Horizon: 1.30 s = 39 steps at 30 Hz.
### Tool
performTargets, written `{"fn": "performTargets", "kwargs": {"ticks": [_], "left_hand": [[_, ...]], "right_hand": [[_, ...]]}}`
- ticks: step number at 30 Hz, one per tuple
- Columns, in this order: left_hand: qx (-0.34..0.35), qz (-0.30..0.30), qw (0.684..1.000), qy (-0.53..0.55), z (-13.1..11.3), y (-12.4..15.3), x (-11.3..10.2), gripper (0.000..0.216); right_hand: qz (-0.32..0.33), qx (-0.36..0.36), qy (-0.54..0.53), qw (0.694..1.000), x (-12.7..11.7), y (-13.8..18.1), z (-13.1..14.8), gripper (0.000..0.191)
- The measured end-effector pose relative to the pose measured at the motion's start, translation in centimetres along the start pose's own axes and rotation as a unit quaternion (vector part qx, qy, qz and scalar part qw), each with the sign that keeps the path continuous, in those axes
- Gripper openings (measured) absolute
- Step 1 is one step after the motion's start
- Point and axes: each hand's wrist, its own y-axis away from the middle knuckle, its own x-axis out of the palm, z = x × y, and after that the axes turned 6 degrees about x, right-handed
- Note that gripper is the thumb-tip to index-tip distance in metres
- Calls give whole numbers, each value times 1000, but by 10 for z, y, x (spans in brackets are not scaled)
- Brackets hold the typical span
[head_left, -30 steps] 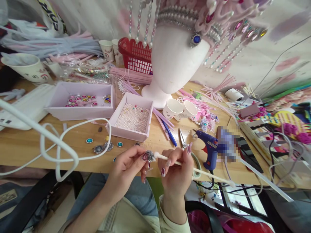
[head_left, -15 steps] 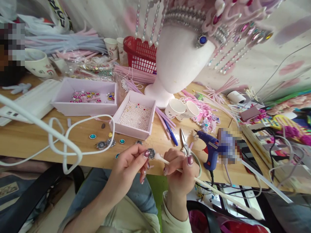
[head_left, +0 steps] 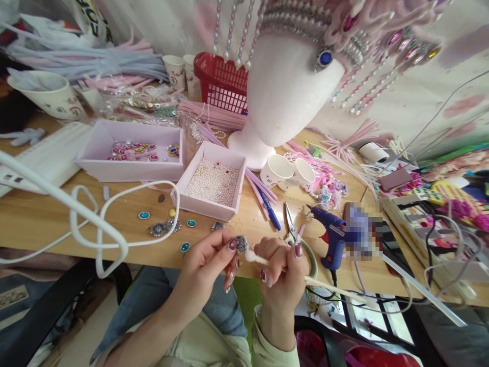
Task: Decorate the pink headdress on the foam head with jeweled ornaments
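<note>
Right hand [head_left: 280, 270], white stick [head_left: 252, 257] tip leftward

The wooden table [head_left: 38, 219] carries two pink boxes, one of gems [head_left: 130, 173] and one of pearls [head_left: 206, 208], a foam mannequin head [head_left: 282, 92], paper cups [head_left: 277, 171], scissors [head_left: 290, 227], a blue glue gun [head_left: 332, 234] and a white cable [head_left: 95, 229].

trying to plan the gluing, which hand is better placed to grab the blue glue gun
Right, probably. The right hand is nearer the glue gun, though its fingers hold the white fuzzy stick. The left hand is farther off, pinching the silver ornament.
</note>
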Motion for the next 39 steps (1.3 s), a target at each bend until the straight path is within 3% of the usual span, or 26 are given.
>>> {"fn": "performTargets", "kwargs": {"ticks": [3, 8, 14, 27, 33, 39], "left_hand": [[3, -4, 1000, 5, 1, -2, -3, 35], [10, -7, 1000, 2, 0, -2, -5, 35], [12, -5, 1000, -1, -1, -1, -3, 35], [39, -58, 998, 5, 6, 3, 6, 40], [53, -82, 995, 13, 11, -1, 8, 39], [31, -68, 997, 36, 8, -7, 3, 40]], "right_hand": [[-7, -23, 13, 1000, 1, 2, 7, 63], [-88, -26, 84, 992, -4, 7, 12, 19], [-48, -3, 83, 995, -6, 10, 7, 22], [-30, 50, 9, 998, -1, 10, -3, 32], [-8, 48, -6, 999, -6, 7, -10, 28], [9, 71, -8, 997, -8, 4, -11, 27]]}}
